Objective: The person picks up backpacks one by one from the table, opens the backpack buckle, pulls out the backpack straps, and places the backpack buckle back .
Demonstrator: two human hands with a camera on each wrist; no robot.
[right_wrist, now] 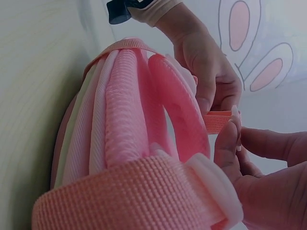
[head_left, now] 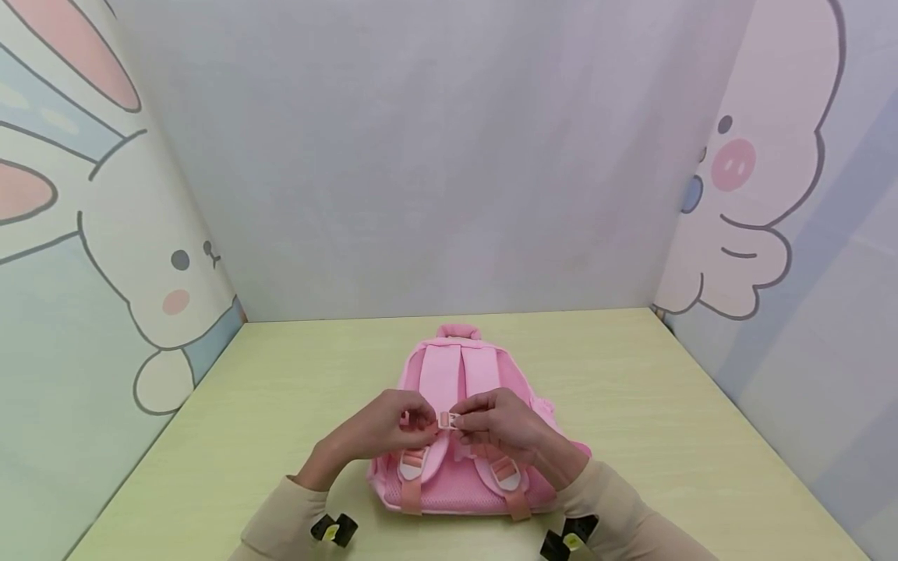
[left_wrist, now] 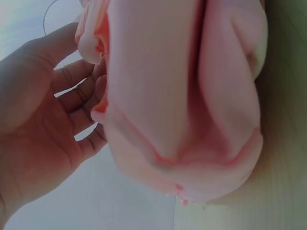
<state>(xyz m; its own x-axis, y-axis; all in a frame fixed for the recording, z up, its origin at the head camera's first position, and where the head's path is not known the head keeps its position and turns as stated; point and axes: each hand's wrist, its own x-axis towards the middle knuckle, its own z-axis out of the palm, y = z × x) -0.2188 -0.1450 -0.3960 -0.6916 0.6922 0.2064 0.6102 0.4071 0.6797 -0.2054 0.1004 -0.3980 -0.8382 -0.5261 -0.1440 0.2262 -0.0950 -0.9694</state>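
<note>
A pink backpack [head_left: 449, 487] lies with its shoulder straps [head_left: 440, 374] facing up. Over its middle, both hands meet at a small white buckle [head_left: 448, 421] on an orange webbing strap [right_wrist: 218, 123]. My left hand [head_left: 393, 425] pinches the webbing at the buckle's left side. From the other side, my right hand [head_left: 507, 425] pinches the buckle between thumb and fingers. In the left wrist view, the left hand's fingers [left_wrist: 79, 91] reach behind the bag's side, so their tips are partly hidden. White strap adjusters [head_left: 507, 474] with orange webbing sit lower on the bag.
The backpack rests on a pale yellow-green table [head_left: 701, 436]. A grey-white back panel [head_left: 449, 171] stands behind it, with cartoon-printed side walls [head_left: 793, 257] at left and right. The bag's top handle [head_left: 459, 331] points toward the back. Each sleeve carries a black wrist device [head_left: 570, 538].
</note>
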